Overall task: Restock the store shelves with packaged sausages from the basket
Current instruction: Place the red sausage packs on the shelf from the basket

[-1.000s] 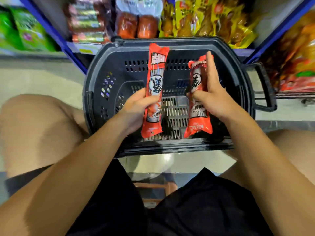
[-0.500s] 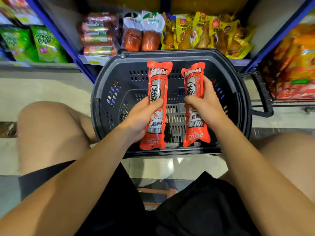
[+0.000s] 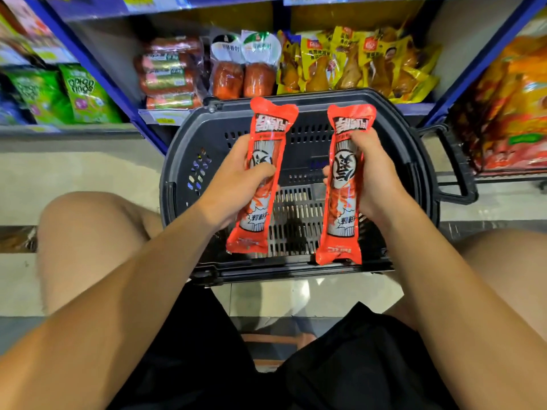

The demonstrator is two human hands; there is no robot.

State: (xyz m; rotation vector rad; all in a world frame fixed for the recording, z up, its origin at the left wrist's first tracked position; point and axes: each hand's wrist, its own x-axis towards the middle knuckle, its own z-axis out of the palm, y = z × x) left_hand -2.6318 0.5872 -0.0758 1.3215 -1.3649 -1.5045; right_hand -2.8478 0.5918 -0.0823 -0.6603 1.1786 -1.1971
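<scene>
- Low store shelves [image 3: 165,115] with blue frames stand behind a black basket [image 3: 177,173] that rests on the pale tiled floor, between the knees of a crouching person.
- On the shelf just behind the basket lie sausage rolls [image 3: 170,72], two packs of red meat [image 3: 242,75] and yellow packs of chicken [image 3: 349,66]; green snack bags [image 3: 80,93] are to the left of it.
- The left hand [image 3: 239,179] grips one red sausage pack [image 3: 262,176] around its middle, thumb across the front.
- The right hand [image 3: 370,176] grips a second red sausage pack [image 3: 344,184] in the same way, fingers curled around it.
- Both packs are upright above the basket, side by side and apart, with their tops near the far rim.
- Compared with a second ago, the right hand has closed fully; its straight finger is now wrapped around the pack. Both packs are higher and closer to the shelf, and the view has lifted, so more of the shelf is visible.
- I judge this means that picking is finished and carrying to the shelf begins.
- As far as the floor of the basket is visible, it looks bare, so these are perhaps the last packs; the hands hide some part of it.
- Next, a free place on the shelf behind the basket is needed; which place, I cannot tell.
</scene>
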